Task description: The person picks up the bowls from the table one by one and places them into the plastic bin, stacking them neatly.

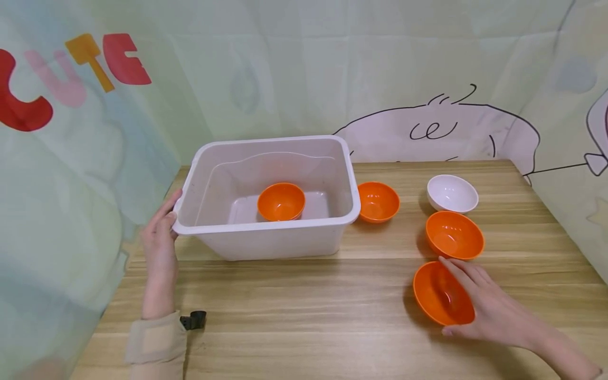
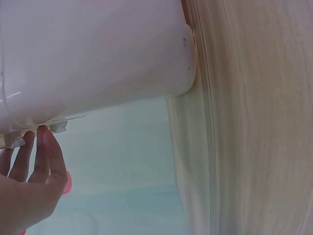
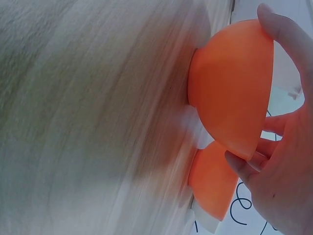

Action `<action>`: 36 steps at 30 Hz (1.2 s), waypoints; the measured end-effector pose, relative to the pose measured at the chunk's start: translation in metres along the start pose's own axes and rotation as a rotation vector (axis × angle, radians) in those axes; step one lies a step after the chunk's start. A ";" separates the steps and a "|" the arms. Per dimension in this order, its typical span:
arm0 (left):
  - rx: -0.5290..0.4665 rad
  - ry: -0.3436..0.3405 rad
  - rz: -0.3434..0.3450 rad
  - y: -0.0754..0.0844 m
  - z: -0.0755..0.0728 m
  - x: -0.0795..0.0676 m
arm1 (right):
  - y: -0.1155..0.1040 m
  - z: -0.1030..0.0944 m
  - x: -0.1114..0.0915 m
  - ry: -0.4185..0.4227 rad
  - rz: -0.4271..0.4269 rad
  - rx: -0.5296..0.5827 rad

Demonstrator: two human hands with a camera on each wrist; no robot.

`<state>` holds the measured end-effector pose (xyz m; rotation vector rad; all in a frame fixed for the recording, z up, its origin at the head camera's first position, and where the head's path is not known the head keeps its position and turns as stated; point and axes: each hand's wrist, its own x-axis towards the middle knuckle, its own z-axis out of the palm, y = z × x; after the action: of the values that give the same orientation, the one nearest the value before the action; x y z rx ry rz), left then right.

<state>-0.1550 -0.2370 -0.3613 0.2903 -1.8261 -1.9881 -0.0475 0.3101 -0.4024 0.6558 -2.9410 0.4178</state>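
Observation:
On the left, my left hand (image 1: 160, 240) holds the rim of a light grey plastic bin (image 1: 271, 241); in the left wrist view its fingers (image 2: 43, 156) are bent up under the rim. One orange bowl (image 1: 281, 203) sits inside the bin. My right hand (image 1: 496, 309) spans the nearest orange bowl (image 1: 439, 293) on the right, thumb at the near rim and fingers at the far rim. In the right wrist view this bowl (image 3: 234, 83) has its foot at the tabletop, and the hand (image 3: 283, 166) grips it across the mouth.
Behind the gripped bowl, another orange bowl (image 1: 454, 236) and a white bowl (image 1: 452, 193) stand in a row. An orange bowl (image 1: 378, 202) stands close by the bin's right side. A small black object (image 1: 193, 320) shows beside the left sleeve. Printed cloth (image 1: 285, 79) hangs behind the wooden table (image 1: 304, 316).

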 end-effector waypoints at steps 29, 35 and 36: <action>0.037 -0.012 -0.013 0.002 -0.002 0.001 | -0.002 -0.014 0.012 0.015 -0.007 0.055; 0.032 -0.015 -0.014 0.002 -0.003 0.001 | -0.004 -0.022 0.017 0.022 -0.020 0.045; 0.028 -0.013 -0.014 0.002 -0.002 0.001 | -0.004 -0.023 0.018 0.027 -0.026 0.046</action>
<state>-0.1548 -0.2398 -0.3599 0.3002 -1.8667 -1.9797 -0.0613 0.3059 -0.3768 0.6877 -2.9023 0.4887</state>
